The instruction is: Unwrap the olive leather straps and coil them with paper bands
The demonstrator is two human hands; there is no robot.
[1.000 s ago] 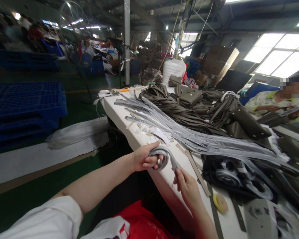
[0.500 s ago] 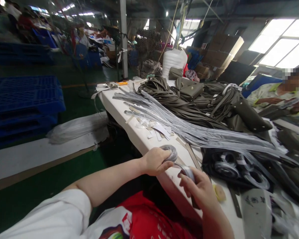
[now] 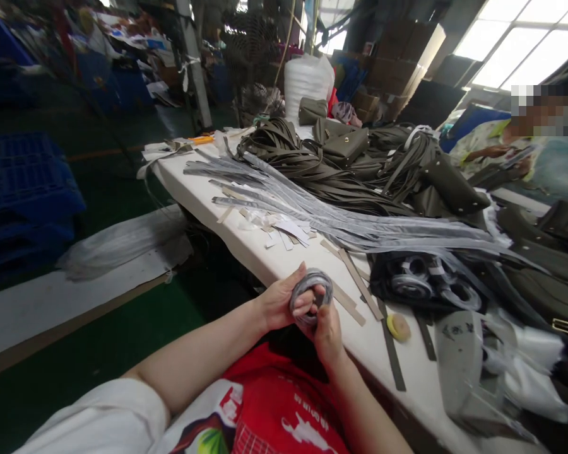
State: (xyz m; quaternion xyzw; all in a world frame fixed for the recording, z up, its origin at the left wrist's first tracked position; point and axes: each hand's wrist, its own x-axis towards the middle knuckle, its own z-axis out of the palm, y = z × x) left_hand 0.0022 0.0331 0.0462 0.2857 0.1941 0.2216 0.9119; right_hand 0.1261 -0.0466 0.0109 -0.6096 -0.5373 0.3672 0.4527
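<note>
A coiled grey strap (image 3: 312, 279) forms a ring between my hands, just off the table's front edge. My left hand (image 3: 284, 304) grips its left side, with fingers curled through the middle. On the right side my right hand (image 3: 327, 328) is closed round the coil. Long plastic-wrapped grey straps (image 3: 360, 227) lie across the white table (image 3: 284, 265) beyond my hands. More wrapped coils (image 3: 411, 285) rest on a black bag at the right.
Dark olive straps and bags (image 3: 343, 145) are heaped behind. A yellow tape roll (image 3: 398, 328) and clear plastic packaging (image 3: 464, 359) lie at the right. A person (image 3: 492, 145) sits across the table. Blue pallets (image 3: 23, 189) stand at the left.
My hands have come together round one ring-shaped coil; before, they were apart with a part of the strap in each. The view has shifted to the right.
</note>
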